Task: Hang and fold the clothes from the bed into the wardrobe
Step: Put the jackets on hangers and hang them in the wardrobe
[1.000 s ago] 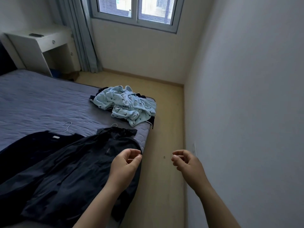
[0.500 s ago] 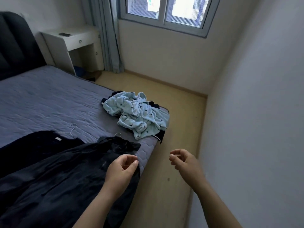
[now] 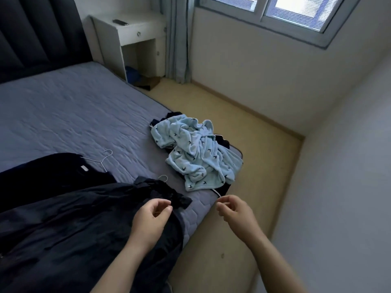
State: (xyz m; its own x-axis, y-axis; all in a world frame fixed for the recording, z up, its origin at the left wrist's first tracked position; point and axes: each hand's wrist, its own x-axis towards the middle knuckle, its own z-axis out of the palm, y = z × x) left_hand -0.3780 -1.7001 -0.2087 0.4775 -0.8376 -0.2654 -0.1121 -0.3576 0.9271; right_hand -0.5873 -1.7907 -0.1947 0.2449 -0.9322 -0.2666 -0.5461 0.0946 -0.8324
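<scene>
quilted matt bed (image 3: 74, 115), fleecy robe (image 3: 198, 153) — thin wire hanger (image 3: 101, 160)

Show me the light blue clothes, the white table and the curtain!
Light blue clothes (image 3: 196, 153): head view, middle of the crumpled pile.
White table (image 3: 131, 35): head view, on its drawer front.
Curtain (image 3: 178, 39): head view, middle of its folds.
</scene>
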